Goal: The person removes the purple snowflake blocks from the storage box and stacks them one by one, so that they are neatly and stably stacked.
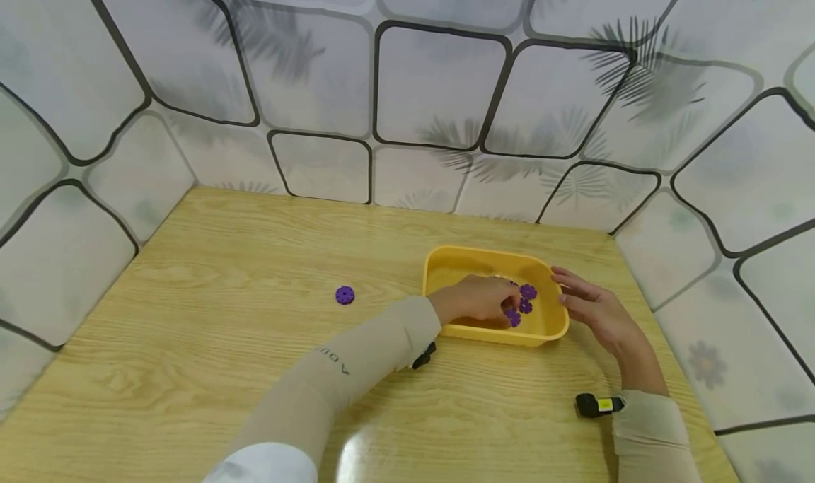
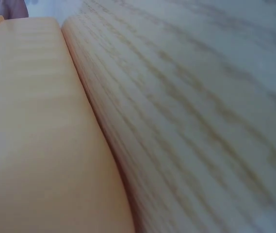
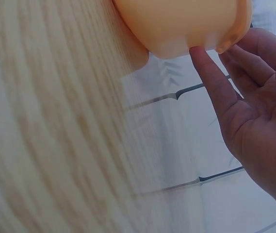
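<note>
A yellow plastic tray (image 1: 471,336) holds several purple snowflake-shaped plastic discs (image 1: 528,292). My left hand (image 1: 474,299) reaches over the tray's near left side, its fingers bent down among the discs. One notched disc (image 1: 513,319) shows right at its fingertips; whether they pinch it is hidden. My right hand (image 1: 601,313) rests against the tray's right end with fairly straight fingers. In the right wrist view, the thumb of the right hand (image 3: 259,92) touches the outer wall of the tray (image 3: 191,24). The left wrist view shows only the tray's side (image 2: 36,121) close up.
Another purple disc (image 1: 345,295) lies on the wood-grain table (image 1: 242,271), left of the tray. Patterned wall panels (image 1: 439,87) border the table at the back and both sides. Each wrist wears a small black camera (image 1: 592,405).
</note>
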`<state>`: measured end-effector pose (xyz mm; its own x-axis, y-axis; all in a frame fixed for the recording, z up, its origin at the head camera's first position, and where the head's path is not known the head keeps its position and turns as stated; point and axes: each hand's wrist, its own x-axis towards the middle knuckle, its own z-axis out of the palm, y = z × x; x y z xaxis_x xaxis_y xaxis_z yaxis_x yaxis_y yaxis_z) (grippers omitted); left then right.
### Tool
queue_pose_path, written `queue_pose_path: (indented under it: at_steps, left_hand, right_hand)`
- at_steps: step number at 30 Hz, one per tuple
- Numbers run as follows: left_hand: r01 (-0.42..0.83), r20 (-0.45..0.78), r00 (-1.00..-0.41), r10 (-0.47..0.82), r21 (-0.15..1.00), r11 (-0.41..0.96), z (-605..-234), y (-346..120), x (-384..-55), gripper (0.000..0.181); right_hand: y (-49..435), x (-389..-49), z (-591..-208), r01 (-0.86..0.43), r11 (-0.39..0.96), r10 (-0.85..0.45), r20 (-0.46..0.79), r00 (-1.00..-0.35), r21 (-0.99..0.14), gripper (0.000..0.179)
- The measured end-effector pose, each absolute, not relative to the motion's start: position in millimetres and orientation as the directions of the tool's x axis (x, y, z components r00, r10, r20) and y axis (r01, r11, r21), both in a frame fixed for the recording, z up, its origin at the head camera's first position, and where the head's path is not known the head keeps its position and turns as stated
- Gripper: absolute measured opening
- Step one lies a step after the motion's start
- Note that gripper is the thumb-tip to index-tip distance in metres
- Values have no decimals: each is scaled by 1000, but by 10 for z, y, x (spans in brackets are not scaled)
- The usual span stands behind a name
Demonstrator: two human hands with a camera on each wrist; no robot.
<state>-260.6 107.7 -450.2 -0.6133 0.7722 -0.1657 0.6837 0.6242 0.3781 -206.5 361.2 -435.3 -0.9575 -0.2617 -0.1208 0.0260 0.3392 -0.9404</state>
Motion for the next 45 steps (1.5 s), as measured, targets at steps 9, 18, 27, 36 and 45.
queue_pose_path:
  at_steps: [9, 18, 27, 36, 45]
  left_hand:
    - [686, -156, -612, 776, 383, 618, -4486, 1050, -2597, 28]
    - [686, -141, -587, 797, 436, 583, -4456, 1004, -2598, 33]
    - [686, -175, -579, 796, 423, 592, -4462, 1012, -2599, 37]
    - [692, -194, -578, 792, 399, 602, -4487, 1037, -2599, 42]
    - [709, -161, -563, 810, 409, 574, -4486, 1035, -2625, 38]
  right_hand:
    - [3615, -2062, -4362, 32, 324, -258, -121, -959, -946, 58]
    - [3618, -2067, -4360, 23, 300, -265, -106, -958, -954, 57]
    - [3622, -2067, -4365, 25, 309, -265, -111, -958, -951, 57]
    - [3626, -2063, -4377, 25, 327, -260, -115, -959, -945, 57]
    - [3624, -2056, -4376, 23, 320, -263, -112, -958, -947, 58]
